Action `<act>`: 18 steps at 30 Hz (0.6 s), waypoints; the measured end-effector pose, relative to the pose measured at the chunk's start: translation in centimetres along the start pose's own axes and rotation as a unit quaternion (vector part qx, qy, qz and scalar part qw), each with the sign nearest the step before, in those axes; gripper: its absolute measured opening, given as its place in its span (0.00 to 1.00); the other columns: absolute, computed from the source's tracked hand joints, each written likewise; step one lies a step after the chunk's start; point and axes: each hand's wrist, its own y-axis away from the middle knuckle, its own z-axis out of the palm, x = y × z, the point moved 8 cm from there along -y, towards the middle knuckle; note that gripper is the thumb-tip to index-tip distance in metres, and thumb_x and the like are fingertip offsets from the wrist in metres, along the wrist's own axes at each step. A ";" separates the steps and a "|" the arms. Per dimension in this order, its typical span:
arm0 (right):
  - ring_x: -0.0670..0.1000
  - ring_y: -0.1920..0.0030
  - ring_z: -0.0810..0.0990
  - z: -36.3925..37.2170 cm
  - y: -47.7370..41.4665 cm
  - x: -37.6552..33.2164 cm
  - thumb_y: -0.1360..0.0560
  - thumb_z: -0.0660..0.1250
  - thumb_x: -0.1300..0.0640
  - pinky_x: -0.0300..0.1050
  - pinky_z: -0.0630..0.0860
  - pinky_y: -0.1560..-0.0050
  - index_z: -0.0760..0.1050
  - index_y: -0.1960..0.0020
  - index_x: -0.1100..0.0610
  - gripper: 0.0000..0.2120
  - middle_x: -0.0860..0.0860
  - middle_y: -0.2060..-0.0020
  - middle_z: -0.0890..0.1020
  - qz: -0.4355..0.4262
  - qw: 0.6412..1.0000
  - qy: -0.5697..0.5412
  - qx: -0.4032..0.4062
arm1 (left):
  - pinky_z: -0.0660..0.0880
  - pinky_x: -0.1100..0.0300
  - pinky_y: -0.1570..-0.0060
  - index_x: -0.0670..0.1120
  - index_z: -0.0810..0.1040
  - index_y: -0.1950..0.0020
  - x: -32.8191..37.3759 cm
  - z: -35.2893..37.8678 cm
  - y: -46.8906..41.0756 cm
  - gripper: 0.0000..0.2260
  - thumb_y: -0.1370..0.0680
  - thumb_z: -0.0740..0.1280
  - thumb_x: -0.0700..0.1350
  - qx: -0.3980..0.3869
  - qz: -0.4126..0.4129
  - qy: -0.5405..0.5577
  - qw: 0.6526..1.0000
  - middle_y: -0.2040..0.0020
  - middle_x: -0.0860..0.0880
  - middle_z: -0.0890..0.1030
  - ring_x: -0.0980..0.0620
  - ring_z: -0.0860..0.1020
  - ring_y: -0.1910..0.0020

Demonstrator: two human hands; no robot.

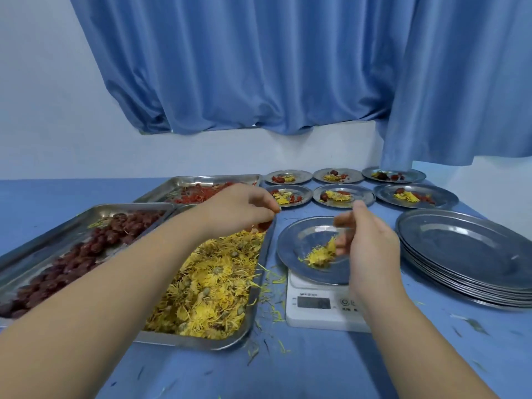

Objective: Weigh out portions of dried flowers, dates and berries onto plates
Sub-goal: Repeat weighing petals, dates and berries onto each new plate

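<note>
- The blue surface [316, 370] fills the lower half of the frame and is littered with stray petals.
- Three steel trays sit at centre left as bulk stock. The flower tray [184, 341] is nearest, heaped with dried flowers [213, 283]. The date tray [126, 207] lies to its left, full of dates [86, 249]. The berry tray [216, 177] is behind, holding berries [198, 197].
- A stack of empty plates [466, 251] waits at right, close enough to grab the next one.
- One plate [302, 237] rests on the white scale [313, 312] at lower centre, so each addition registers.
- Six filled plates [305, 177] are lined up at the back, out of the way.
- The right hand [371, 249] hangs over the weighing plate with fingertips at a tuft of petals [319, 256]. I cannot tell whether its grip pinches them or only touches them.
- The left hand [239, 208] hovers over the flower tray's far corner, its grip curled round what looks like one date [264, 226], probably next onto the plate.
</note>
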 end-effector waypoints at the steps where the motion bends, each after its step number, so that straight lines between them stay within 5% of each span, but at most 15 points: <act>1: 0.46 0.76 0.72 -0.4 -0.3 -0.1 0.24 0.62 0.43 0.42 0.71 0.73 0.80 0.70 0.48 0.19 0.48 0.77 0.76 0.013 1.000 -0.025 0.013 | 0.75 0.73 0.64 0.55 0.82 0.50 0.8 1.2 -0.6 0.05 0.23 0.68 0.46 -0.011 0.003 -0.017 1.000 0.56 0.56 0.84 0.62 0.81 0.61; 5: 0.45 0.78 0.71 -1.3 -0.9 0.0 0.25 0.63 0.46 0.44 0.68 0.71 0.78 0.73 0.52 0.20 0.47 0.76 0.77 0.038 0.995 -0.083 0.031 | 0.75 0.64 0.59 0.55 0.80 0.49 2.2 5.0 -2.6 0.05 0.23 0.67 0.48 -0.039 -0.011 -0.059 0.997 0.57 0.54 0.83 0.56 0.81 0.59; 18: 0.46 0.79 0.69 0.3 -1.0 1.4 0.24 0.62 0.46 0.44 0.67 0.73 0.77 0.73 0.52 0.21 0.48 0.76 0.77 0.087 0.991 -0.105 -0.014 | 0.73 0.59 0.50 0.53 0.78 0.41 1.9 7.5 -4.6 0.10 0.22 0.66 0.49 -0.054 -0.018 -0.134 0.989 0.47 0.52 0.79 0.54 0.77 0.48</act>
